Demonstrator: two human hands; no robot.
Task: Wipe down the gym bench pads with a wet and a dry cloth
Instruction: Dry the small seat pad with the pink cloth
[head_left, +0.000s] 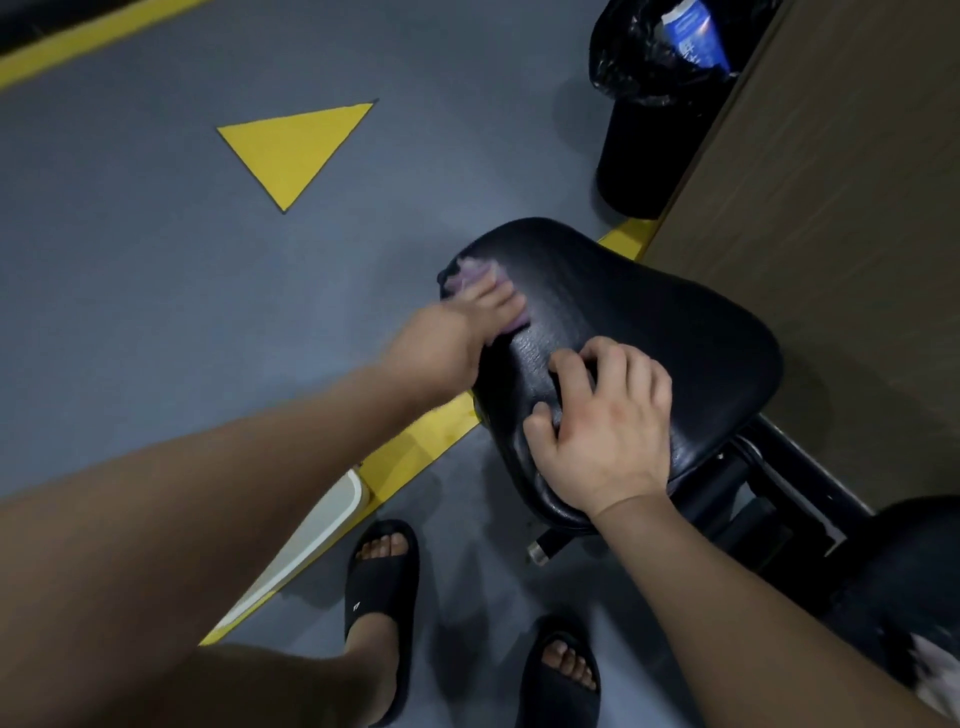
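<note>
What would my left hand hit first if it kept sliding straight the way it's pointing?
Only more pad: the left hand, flat on the cloth, points across it toward the wall. Past the far edge, probably the bin, though depth is unclear.

Your left hand (483, 306) presses a purple cloth (475, 275) on the black seat pad (649, 312); your right hand (602, 421) rests there, fingers curled.

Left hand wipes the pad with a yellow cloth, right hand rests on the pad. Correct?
No: the head view shows the cloth is purple, not yellow. The left hand wipes the pad with it; the right hand rests on the pad.
</note>
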